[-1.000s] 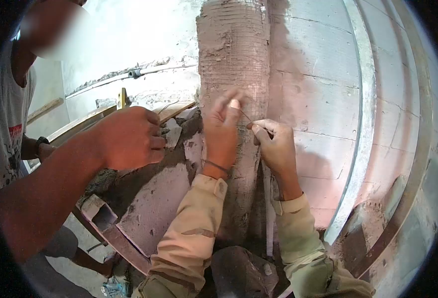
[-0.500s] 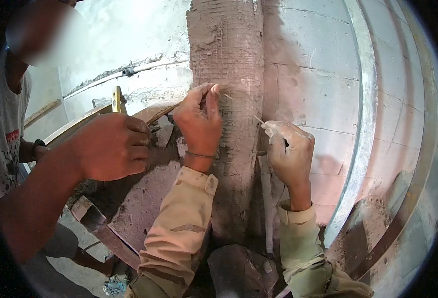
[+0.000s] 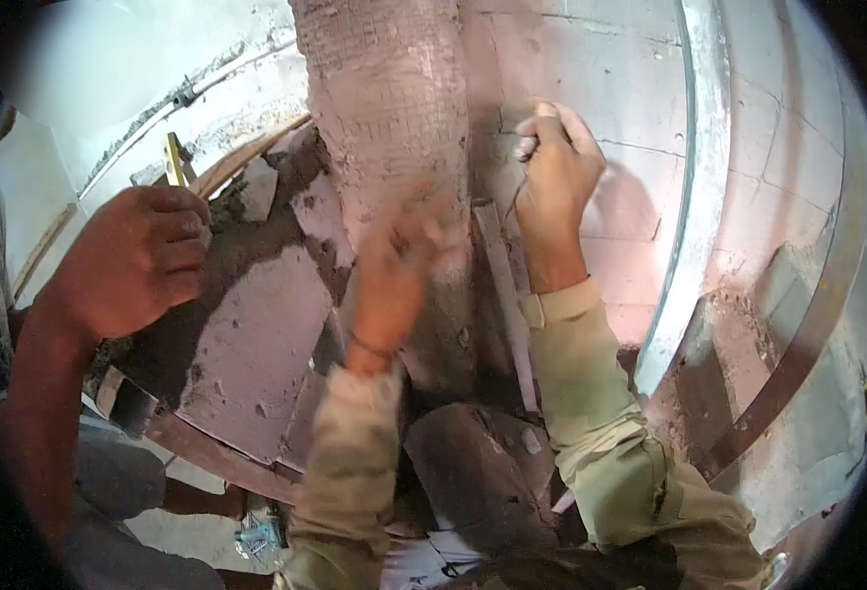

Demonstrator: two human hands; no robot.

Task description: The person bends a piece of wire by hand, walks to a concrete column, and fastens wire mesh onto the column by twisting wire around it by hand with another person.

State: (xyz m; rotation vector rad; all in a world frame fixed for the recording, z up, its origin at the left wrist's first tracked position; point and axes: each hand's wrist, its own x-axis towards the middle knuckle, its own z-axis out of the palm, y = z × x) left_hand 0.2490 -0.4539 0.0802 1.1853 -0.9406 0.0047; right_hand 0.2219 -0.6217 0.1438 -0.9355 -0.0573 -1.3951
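Observation:
My left hand (image 3: 394,270) is smeared by motion in front of the lower part of a rough, mortar-coated column (image 3: 384,98). Its fingers are too blurred to read. To the column's right, my right hand (image 3: 556,177) is raised near the block wall, its fingers bent together and pale with mortar dust. Whatever those fingers pinch, if anything, is hidden or too small to see. The column's surface carries a fine grid pattern. Beside its right edge, a narrow strip (image 3: 507,305) runs downward.
A co-worker's closed hand (image 3: 143,261) reaches in from the left. A long metal straightedge (image 3: 699,197) leans against the wall at right, with another long bar (image 3: 797,364) beyond it. Below are a dark stone-like block (image 3: 482,472), a pale slab (image 3: 256,334) and a yellow level-like tool (image 3: 175,157).
My view has shifted, moving the column leftward. My left hand has dropped lower and my right hand has risen. The thin wire-like piece seen at my right fingertips no longer shows.

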